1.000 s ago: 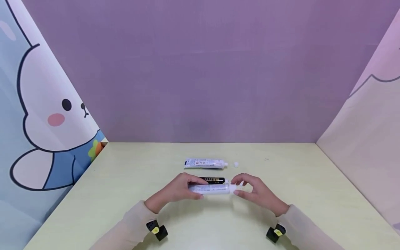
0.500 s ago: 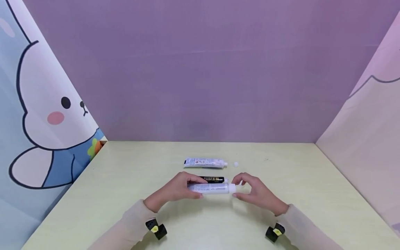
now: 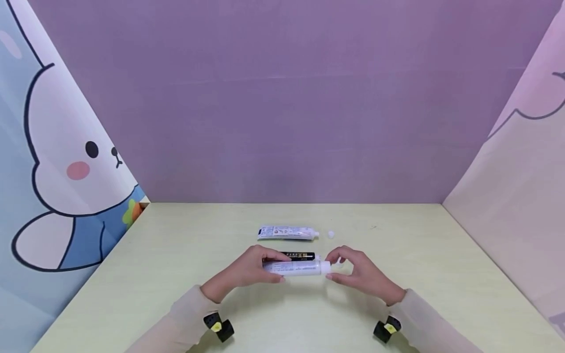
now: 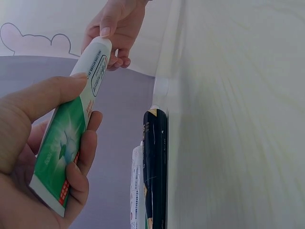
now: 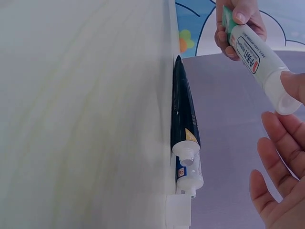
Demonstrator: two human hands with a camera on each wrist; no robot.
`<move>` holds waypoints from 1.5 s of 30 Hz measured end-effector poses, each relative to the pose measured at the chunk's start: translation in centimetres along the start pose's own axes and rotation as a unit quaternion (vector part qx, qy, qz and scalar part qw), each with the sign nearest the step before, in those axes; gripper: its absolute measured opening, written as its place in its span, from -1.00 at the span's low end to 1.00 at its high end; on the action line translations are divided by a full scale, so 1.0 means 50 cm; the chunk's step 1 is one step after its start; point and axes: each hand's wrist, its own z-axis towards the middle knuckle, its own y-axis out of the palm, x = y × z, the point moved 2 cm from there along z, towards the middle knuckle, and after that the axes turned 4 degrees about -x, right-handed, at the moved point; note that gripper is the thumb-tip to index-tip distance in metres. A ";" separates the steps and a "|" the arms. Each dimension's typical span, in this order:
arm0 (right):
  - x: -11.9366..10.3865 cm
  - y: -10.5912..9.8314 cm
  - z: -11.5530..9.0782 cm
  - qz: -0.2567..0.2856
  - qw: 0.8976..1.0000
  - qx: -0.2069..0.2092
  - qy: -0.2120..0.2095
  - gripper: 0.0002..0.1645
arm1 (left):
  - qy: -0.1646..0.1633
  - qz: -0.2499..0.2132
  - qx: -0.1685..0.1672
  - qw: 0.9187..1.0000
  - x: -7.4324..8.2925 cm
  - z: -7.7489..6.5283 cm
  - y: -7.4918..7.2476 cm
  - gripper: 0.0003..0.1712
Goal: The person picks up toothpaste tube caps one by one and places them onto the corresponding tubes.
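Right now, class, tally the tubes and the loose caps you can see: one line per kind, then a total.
Tubes: 3 (held tube, black tube, far tube)
Loose caps: 2 (far cap, near cap)
Total: 5

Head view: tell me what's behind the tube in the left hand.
Behind the held tube: a black tube, its left part mostly hidden by the left hand; farther back, a white tube and a small white cap.

Smooth green tube (image 4: 71, 126), glossy black tube (image 4: 155, 162), matt tabletop (image 3: 419, 245) (wood-like)
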 end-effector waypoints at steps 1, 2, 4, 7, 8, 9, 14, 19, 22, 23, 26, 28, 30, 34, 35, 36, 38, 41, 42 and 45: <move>0.002 0.000 0.000 -0.001 1.000 0.000 -0.001 -0.66 | 0.001 0.000 0.000 1.000 0.000 0.000 0.000 -0.57; 0.003 0.001 0.000 0.000 1.000 0.000 0.000 -0.67 | 0.001 -0.001 0.000 1.000 0.000 0.000 0.000 -0.56; 0.005 0.001 0.000 0.000 1.000 0.000 0.000 -0.68 | -0.002 -0.001 -0.001 1.000 0.000 0.000 0.000 -0.56; 0.005 0.002 0.000 0.004 1.000 -0.003 0.004 -0.71 | -0.005 -0.004 -0.002 1.000 0.000 0.000 0.000 -0.56; 0.004 0.002 0.000 0.005 1.000 -0.005 0.005 -0.72 | -0.006 -0.006 -0.001 1.000 -0.001 0.000 0.001 -0.56; 0.004 0.002 0.000 0.007 1.000 -0.006 0.006 -0.73 | -0.008 -0.006 -0.001 1.000 -0.001 0.000 0.001 -0.56; 0.002 0.000 0.001 0.013 1.000 -0.011 0.008 -0.77 | -0.012 -0.008 0.001 1.000 0.008 -0.001 0.000 -0.57; 0.034 0.010 -0.008 0.010 1.000 -0.019 0.019 -0.81 | -0.009 -0.002 -0.001 1.000 0.007 0.000 0.000 -0.56; 0.070 0.021 -0.017 0.013 0.999 -0.024 0.025 -0.82 | -0.009 0.000 -0.001 1.000 -0.003 0.002 0.001 -0.56; 0.077 0.022 -0.019 0.015 0.999 -0.026 0.027 -0.83 | -0.009 0.001 -0.001 1.000 -0.003 0.003 0.001 -0.56; 0.082 0.022 -0.020 0.027 0.999 -0.033 0.030 -0.86 | -0.006 0.006 0.000 1.000 -0.003 0.003 0.000 -0.56; 0.082 0.020 -0.020 0.034 0.998 -0.037 0.030 -0.88 | -0.006 0.010 0.000 1.000 -0.003 0.004 0.000 -0.56; 0.082 0.020 -0.020 0.044 0.998 -0.043 0.030 -0.89 | -0.005 0.014 0.000 1.000 -0.004 0.005 0.001 -0.57; 0.084 0.021 -0.022 0.065 0.995 -0.063 0.042 -0.87 | -0.005 0.019 -0.003 1.000 -0.007 0.005 0.002 -0.57; 0.085 0.022 -0.022 0.070 0.994 -0.068 0.047 -0.85 | -0.005 0.018 -0.004 1.000 -0.007 0.005 0.003 -0.57; 0.085 0.024 -0.022 0.075 0.993 -0.072 0.050 -0.83 | -0.005 0.017 -0.005 1.000 -0.007 0.004 0.003 -0.57; 0.084 0.025 -0.022 0.083 0.992 -0.080 0.055 -0.78 | -0.004 0.015 -0.006 1.000 -0.005 0.004 0.003 -0.57; 0.083 0.025 -0.021 0.093 0.990 -0.088 0.055 -0.73 | -0.003 0.012 -0.007 1.000 -0.005 0.002 0.004 -0.57; 0.083 0.025 -0.021 0.099 0.989 -0.093 0.054 -0.72 | -0.003 0.012 -0.007 1.000 -0.005 0.002 0.004 -0.57; 0.083 0.023 -0.022 0.116 0.986 -0.106 0.059 -0.71 | -0.005 0.011 -0.007 1.000 -0.006 0.001 0.004 -0.57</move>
